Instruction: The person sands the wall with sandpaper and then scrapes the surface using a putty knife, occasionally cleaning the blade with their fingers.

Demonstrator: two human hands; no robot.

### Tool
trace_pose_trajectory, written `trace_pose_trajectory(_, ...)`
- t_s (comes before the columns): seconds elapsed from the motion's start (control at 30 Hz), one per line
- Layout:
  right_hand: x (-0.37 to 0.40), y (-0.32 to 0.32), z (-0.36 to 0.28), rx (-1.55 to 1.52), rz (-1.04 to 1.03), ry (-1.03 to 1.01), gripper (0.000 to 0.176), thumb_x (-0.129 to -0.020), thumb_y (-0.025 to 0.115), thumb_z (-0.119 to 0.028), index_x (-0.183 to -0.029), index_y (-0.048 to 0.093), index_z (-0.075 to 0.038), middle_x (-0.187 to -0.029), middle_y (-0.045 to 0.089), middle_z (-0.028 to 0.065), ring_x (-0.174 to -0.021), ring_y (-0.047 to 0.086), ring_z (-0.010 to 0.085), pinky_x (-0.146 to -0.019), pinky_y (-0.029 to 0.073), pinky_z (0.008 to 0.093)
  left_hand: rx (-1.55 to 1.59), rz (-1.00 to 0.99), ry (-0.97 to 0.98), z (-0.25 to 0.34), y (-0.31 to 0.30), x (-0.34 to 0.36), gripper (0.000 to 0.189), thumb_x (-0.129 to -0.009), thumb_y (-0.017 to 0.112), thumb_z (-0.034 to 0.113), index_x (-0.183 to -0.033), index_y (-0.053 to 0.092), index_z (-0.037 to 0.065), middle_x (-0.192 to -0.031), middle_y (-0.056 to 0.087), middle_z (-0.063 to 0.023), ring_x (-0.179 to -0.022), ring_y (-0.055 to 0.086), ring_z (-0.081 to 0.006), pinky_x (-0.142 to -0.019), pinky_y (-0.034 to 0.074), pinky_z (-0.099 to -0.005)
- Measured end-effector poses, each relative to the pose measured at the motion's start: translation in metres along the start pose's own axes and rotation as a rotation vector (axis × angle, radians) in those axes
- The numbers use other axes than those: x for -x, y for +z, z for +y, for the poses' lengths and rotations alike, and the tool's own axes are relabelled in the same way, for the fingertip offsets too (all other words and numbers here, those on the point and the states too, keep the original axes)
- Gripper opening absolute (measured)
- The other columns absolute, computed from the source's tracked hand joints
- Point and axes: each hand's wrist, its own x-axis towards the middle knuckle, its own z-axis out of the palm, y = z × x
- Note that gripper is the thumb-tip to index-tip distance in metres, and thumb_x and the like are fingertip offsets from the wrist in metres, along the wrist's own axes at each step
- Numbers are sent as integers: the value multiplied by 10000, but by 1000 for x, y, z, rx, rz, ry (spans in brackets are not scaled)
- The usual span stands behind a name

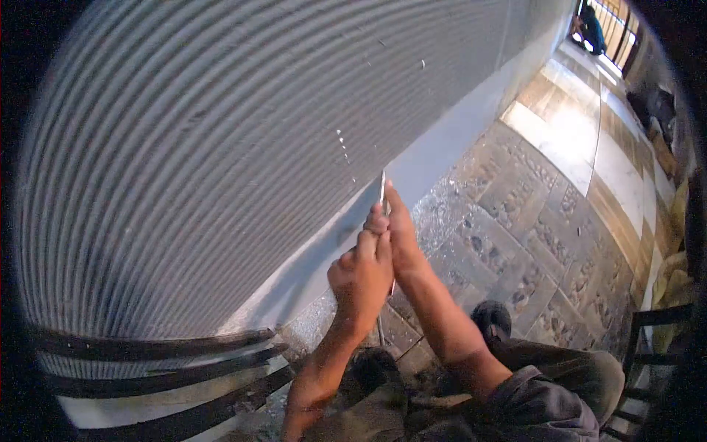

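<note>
A slim hand tool with a narrow, pale metal blade (382, 188) points up and away from me, its tip close to the lower edge of the grooved grey wall (221, 147). My left hand (362, 272) is closed, fingers wrapped round the tool's lower part. Against it, my right hand (401, 228) is closed on the tool's right side, one finger stretched along the blade. Most of the handle is hidden by my hands. Small white flecks (343, 144) dot the grooves just above the tip. A smooth, pale blue-grey band (427, 158) runs below the grooves.
Patterned paving (515, 221) with scattered pale bits lies to the right, beside lighter floor slabs (549, 136). Dark slats (162, 346) stand at lower left, a dark metal frame (659, 317) at lower right. Another person (589, 31) crouches far off by a barred gate.
</note>
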Motion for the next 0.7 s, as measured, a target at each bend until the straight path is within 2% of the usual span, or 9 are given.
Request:
trace_pose_trajectory(0.13,-16,26,-1,-27,144,-118,345,-891,501,-444,-856,506,-101,-590,433,-38,-459,376,49,-412,326,199,-115,31,89,-3,-8,-7,240,-873,527,289,-974,624,94,-762,648,-134,-672,619,-362,-583,497,-448)
trace_pose_trajectory(0.2,-25,32,-15,-18,236,-290,340,-898,494,-427,-849,503,-91,-606,472,-20,-451,381,44,-403,343,197,-140,-170,-50,5,-2,-35,270,-872,522,312,-1000,624,98,-727,642,-154,-640,621,-360,-584,502,-454)
trace_pose_trajectory(0.23,-32,10,-24,4,248,-274,340,-898,494,-427,-849,503,-91,-606,472,-20,-451,381,44,-403,343,197,-184,-201,2,6,9,-46,278,-871,520,321,-973,622,83,-701,633,-171,-622,618,-363,-578,502,-457)
trace_pose_trajectory(0.3,-63,-36,-57,-120,-66,-169,341,-887,506,-423,-823,490,-89,-600,499,2,-433,406,54,-384,355,188,-218,-191,68,11,20,-56,289,-870,517,329,-946,619,69,-675,624,-189,-603,616,-367,-572,502,-460)
trace_pose_trajectory(0.53,-15,-30,-44,-212,-60,-37,375,-854,544,-418,-826,529,-44,-625,556,64,-461,504,114,-411,408,228,-17,-230,-60,6,23,-4,273,-873,525,308,-893,567,39,-666,614,-209,-623,615,-381,-558,490,-461)
trace_pose_trajectory(0.6,-8,-26,-32,256,202,-164,380,-866,522,-415,-955,509,-45,-703,574,96,-536,540,179,-492,451,265,7,-260,-94,-5,19,13,261,-877,522,297,-907,562,41,-680,619,-204,-638,618,-378,-559,488,-460)
trace_pose_trajectory(0.63,-15,-44,-31,334,184,-169,402,-871,540,-338,-1109,460,-24,-897,579,147,-689,567,222,-609,480,316,55,-221,-102,-13,19,22,256,-881,517,289,-913,559,39,-696,622,-202,-653,619,-378,-561,485,-458)
trace_pose_trajectory(0.67,-23,-60,-30,329,183,-169,402,-871,540,-338,-1109,460,-24,-897,579,147,-689,567,222,-609,480,316,103,-181,-110,-19,16,30,251,-885,512,281,-920,556,36,-711,625,-199,-667,620,-379,-563,482,-457)
trace_pose_trajectory(0.7,-25,-59,-29,736,348,-572,406,-869,551,-282,-1156,445,-15,-973,559,154,-760,560,215,-647,478,321,26,-236,-155,-21,11,35,239,-889,513,261,-941,559,33,-746,633,-190,-691,621,-376,-574,484,-452)
